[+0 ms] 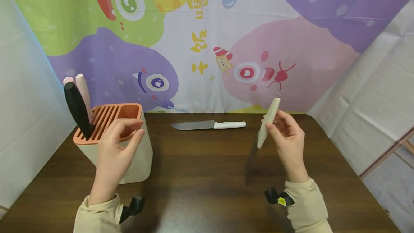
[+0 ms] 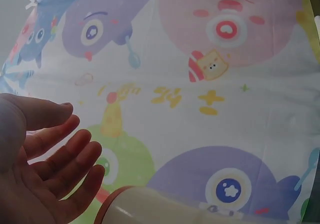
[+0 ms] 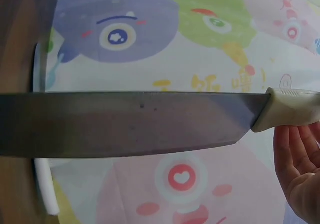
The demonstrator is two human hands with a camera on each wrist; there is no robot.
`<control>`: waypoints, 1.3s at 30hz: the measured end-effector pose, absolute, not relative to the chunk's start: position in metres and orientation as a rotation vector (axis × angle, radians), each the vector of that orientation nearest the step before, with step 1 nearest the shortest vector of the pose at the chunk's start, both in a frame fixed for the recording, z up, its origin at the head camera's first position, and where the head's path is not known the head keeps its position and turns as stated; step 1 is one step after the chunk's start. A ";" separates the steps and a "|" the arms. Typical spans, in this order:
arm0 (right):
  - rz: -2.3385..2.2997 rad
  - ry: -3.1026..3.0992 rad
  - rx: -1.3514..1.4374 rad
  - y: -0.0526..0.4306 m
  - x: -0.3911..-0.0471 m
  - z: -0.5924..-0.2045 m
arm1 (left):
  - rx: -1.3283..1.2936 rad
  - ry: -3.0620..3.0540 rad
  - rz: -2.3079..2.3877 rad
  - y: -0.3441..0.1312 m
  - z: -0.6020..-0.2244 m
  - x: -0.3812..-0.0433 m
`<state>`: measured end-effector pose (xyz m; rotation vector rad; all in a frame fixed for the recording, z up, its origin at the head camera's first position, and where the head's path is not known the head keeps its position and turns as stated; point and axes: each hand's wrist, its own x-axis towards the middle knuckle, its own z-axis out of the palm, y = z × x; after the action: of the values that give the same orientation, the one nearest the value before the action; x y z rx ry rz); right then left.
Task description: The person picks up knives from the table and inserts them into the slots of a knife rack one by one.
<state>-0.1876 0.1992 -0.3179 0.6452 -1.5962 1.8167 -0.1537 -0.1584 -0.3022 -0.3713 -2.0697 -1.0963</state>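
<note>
My right hand point(image 1: 290, 143) pinches the cream handle of a kitchen knife point(image 1: 269, 122) between thumb and fingers, above the right side of the table. Its blade points down toward the tabletop; the right wrist view shows the broad grey blade point(image 3: 130, 124) side-on, with the fingers at the handle. My left hand point(image 1: 113, 157) is in front of the knife block point(image 1: 142, 164), fingers loosely bent, holding nothing. The block is cream with an orange slotted top. A black-handled knife point(image 1: 77, 107) and pale pink handles point(image 1: 83, 91) stand in its slots at the left.
A second knife with a white handle point(image 1: 229, 125) lies flat near the back edge of the dark wooden table point(image 1: 200, 175), blade to the left. Behind it hangs a cartoon-printed cloth point(image 1: 194, 82). White cloth walls point(image 1: 365, 92) flank both sides.
</note>
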 end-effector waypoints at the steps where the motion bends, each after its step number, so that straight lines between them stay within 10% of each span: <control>1: 1.814 -1.591 0.656 0.198 -0.188 -0.318 | -0.372 -2.074 -1.104 -0.157 -0.302 -0.154; 39: 1.809 -1.702 0.771 0.145 -0.184 -0.309 | -0.613 -2.104 -1.172 -0.109 -0.308 -0.167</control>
<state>-0.1840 0.1448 -0.3094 0.7709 -1.7017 1.8095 -0.1666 -0.1092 -0.3082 -0.6127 -2.1038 -1.1721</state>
